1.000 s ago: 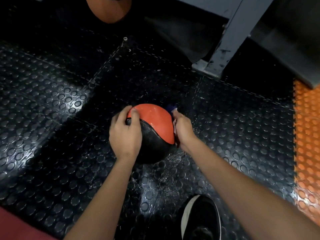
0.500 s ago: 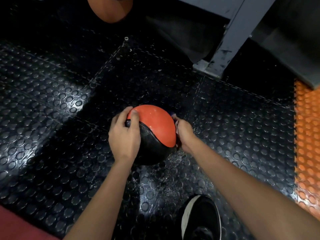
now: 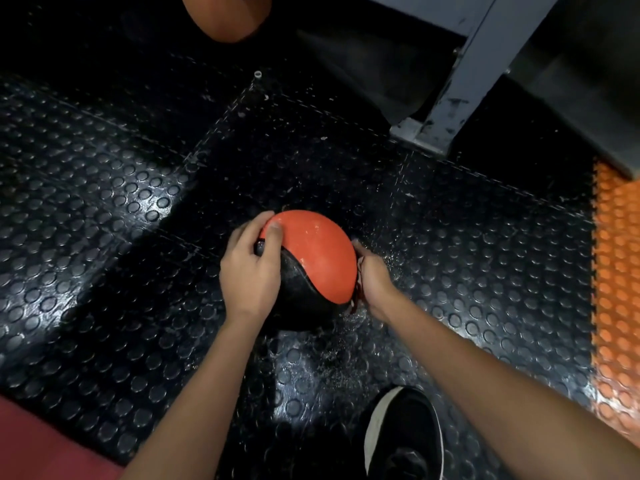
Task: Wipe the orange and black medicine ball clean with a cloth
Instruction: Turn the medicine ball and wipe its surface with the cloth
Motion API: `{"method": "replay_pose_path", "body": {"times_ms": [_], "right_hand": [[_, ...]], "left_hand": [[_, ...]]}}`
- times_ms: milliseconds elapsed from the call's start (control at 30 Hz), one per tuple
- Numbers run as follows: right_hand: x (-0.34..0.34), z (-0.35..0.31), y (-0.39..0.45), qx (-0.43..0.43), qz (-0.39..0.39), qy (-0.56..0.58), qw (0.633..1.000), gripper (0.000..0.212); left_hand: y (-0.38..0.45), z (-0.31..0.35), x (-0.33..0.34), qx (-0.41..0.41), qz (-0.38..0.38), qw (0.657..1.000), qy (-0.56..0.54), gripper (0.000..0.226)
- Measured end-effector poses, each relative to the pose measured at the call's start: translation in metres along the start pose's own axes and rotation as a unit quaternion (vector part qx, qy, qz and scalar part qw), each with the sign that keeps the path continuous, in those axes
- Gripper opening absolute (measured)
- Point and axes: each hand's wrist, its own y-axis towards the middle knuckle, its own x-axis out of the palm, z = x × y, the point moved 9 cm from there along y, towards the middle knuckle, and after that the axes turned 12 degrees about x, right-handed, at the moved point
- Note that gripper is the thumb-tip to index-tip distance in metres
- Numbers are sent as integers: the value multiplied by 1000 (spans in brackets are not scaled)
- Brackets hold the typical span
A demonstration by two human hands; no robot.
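Orange-and-black rubber medicine ball [image 3: 311,258] sits between both hands; left hand [image 3: 250,271] grasps its near-left side; right hand [image 3: 374,277] presses a barely visible cloth [image 3: 356,299] against its right flank.

Floor: black rubber tiles [image 3: 104,202] with raised round studs, seams visible between tiles, glossy patches of reflected light, pale specks scattered near centre. Orange studded tile strip [image 3: 613,289] along the right edge. Grey metal post [image 3: 464,71], paint scuffed, foot plate on the floor at upper right. Second orange ball [image 3: 227,15], cut off by the top edge. Black shoe with white sole rim [image 3: 405,434] at the bottom. Red surface [image 3: 31,441] in the bottom-left corner
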Motion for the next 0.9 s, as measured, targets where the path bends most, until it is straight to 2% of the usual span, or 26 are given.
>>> {"method": "replay_pose_path", "body": {"times_ms": [100, 233, 300, 367, 467, 500, 533, 567, 600, 633, 667, 700, 733, 767, 833, 900], "right_hand": [[3, 15, 6, 89, -24, 43, 995, 45], [2, 20, 0, 113, 18, 83, 990, 34], [-4, 11, -10, 53, 54, 112, 991, 38], [-7, -14, -31, -59, 60, 131, 988, 44], [3, -66, -70, -222, 31, 30, 974, 39], [12, -78, -78, -265, 15, -18, 964, 34], [19, -87, -83, -303, 6, -67, 951, 29], [25, -91, -85, -328, 7, -111, 938, 25], [28, -91, -82, -339, 19, -143, 930, 24], [28, -88, -76, -330, 29, -150, 931, 24], [27, -85, -68, -313, 37, -146, 938, 26], [24, -83, -62, -298, 49, -138, 943, 28], [22, -81, -56, -292, 64, -138, 944, 29], [22, -81, -55, -295, 74, -143, 942, 28], [25, -82, -61, -329, 70, -159, 928, 23], [26, -80, -67, -351, 33, -139, 925, 22]], "left_hand": [[5, -6, 1, 0, -22, 1000, -4, 42], [10, -1, 3, 66, -69, 995, 18, 46], [12, 3, 4, 115, -103, 987, 35, 48], [12, 9, 7, 157, -148, 975, 56, 52], [15, 24, 18, 219, -224, 944, 109, 55], [16, 29, 20, 242, -227, 934, 134, 55], [17, 36, 17, 265, -197, 931, 158, 52], [17, 41, 8, 276, -131, 935, 180, 47], [14, 43, -5, 253, -46, 946, 198, 41], [8, 39, -18, 189, 28, 961, 200, 37], [-1, 27, -24, 90, 70, 978, 172, 37], [-13, 12, -21, -29, 87, 990, 106, 38], [-27, -4, -9, -147, 89, 985, 24, 41], [-38, -13, 4, -215, 89, 972, -36, 47], [-40, -13, 11, -213, 106, 968, -77, 54], [-36, -16, 8, -199, 132, 969, -67, 53]]}}
